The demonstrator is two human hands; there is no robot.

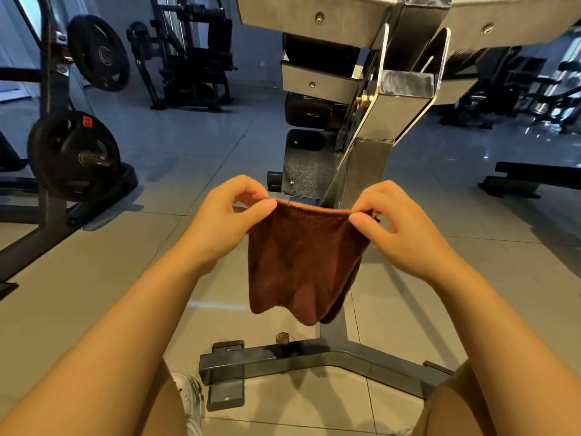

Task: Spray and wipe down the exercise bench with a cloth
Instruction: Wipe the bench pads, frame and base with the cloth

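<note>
Pinched at its top edge between thumb and fingers of both our hands, the brown cloth point(301, 262) hangs in the air in front of us, stretched across the gap from our left hand point(226, 215) to our right hand point(399, 228). Each hand grips one upper corner with the fingers curled in tight over the fabric, and the lower part of the cloth droops in loose folds, its bottom corners hanging free above the floor point(157, 171). We see the exercise bench point(361, 171) from low down and close: its metal upright rises just behind the cloth, and its padded underside with bolts fills the top of the view. Below the cloth, the bench's dark base bar point(283, 357) lies across the pale floor tiles, with a small flat foot at its left end. Our white shoe point(188, 401) shows beside that foot, near the bottom edge, between our forearm and the base bar. To our left stands a rack point(53, 196) carrying black weight plates point(74, 155) on pegs, well apart from the bench. More dark gym machines point(188, 58) stand farther back.
</note>
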